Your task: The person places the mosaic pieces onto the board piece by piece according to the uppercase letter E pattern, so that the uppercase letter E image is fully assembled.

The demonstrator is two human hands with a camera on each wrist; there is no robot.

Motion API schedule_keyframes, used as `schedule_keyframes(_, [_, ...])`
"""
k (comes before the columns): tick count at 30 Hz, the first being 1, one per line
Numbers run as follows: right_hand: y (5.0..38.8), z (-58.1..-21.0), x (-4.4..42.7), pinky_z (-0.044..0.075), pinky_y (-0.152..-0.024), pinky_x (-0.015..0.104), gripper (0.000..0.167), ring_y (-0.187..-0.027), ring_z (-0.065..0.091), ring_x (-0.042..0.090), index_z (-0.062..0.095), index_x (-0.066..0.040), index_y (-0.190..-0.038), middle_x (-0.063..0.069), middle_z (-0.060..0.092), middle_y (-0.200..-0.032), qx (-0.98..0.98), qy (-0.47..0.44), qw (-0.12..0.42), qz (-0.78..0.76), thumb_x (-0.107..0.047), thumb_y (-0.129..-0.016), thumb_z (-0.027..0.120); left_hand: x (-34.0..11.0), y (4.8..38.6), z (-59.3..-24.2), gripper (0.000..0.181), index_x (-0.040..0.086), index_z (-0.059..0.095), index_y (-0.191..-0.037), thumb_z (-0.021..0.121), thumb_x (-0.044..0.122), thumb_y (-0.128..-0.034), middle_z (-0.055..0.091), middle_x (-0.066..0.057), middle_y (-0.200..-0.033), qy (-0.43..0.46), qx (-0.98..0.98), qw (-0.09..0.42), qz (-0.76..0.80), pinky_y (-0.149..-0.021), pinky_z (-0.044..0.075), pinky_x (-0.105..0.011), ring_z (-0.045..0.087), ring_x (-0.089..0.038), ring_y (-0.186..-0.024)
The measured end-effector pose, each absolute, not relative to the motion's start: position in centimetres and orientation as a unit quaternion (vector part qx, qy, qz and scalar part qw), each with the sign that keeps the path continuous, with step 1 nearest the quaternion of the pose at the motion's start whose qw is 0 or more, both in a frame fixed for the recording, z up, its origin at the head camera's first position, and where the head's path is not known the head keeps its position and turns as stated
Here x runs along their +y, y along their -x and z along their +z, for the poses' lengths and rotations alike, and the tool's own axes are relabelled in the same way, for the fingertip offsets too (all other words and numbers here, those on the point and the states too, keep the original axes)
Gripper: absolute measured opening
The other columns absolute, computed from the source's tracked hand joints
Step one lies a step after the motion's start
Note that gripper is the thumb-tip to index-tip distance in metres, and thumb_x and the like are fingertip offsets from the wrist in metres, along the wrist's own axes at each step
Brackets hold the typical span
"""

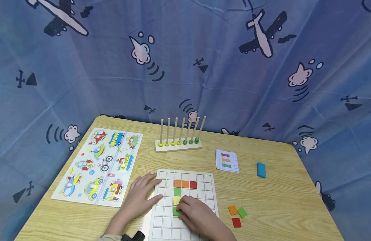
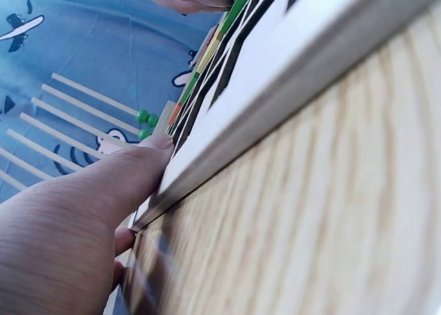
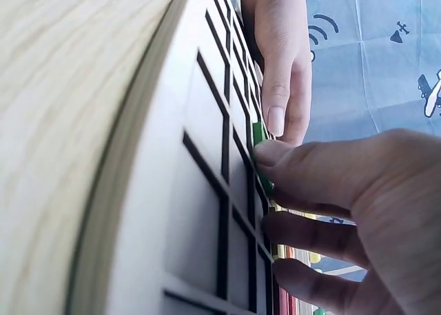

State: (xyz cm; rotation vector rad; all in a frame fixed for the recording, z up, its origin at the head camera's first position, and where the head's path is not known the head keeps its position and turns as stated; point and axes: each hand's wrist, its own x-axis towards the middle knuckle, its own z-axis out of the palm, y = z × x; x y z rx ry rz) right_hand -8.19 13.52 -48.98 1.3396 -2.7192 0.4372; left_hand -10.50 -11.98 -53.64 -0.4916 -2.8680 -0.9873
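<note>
A white grid board (image 1: 167, 232) lies on the table, its cells marked off by dark lines in the wrist views. Orange, red, green and yellow square tiles sit in some of its cells. My right hand (image 1: 200, 214) is over the board, thumb and index finger pinching a green tile (image 1: 176, 212) just below a yellow tile (image 1: 177, 201). In the right wrist view the thumb lies against that green tile (image 3: 259, 139). My left hand (image 1: 139, 196) rests at the board's left edge with fingers extended, thumb touching the rim. The right hand partly hides the tiles beneath it.
Loose orange (image 1: 232, 210), green (image 1: 242, 212) and red (image 1: 236, 222) tiles lie right of the board. Behind are a pattern card (image 1: 227, 160), a blue block (image 1: 261, 170) and a peg rack (image 1: 179, 146) with beads. A vehicle puzzle (image 1: 87, 180) lies left.
</note>
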Motion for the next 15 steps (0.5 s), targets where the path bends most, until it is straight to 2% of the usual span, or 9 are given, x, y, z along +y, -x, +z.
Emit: schedule_keyframes(15, [8.32,-49.09,13.39,0.051,-0.078,0.020,0.012,-0.088,0.054,0.002,0.066,-0.018,-0.101,-0.010,0.057,-0.101,-0.894,-0.423,0.012,0.145,-0.024,-0.090,0.067,-11.93,10.50,-53.58,0.054,0.024,0.057,-0.133,0.066,0.049,-0.0850,0.044,-0.002,-0.147,0.161,-0.932,0.039,-0.322,-0.117,0.014,-0.050,0.034,-0.027,-0.139])
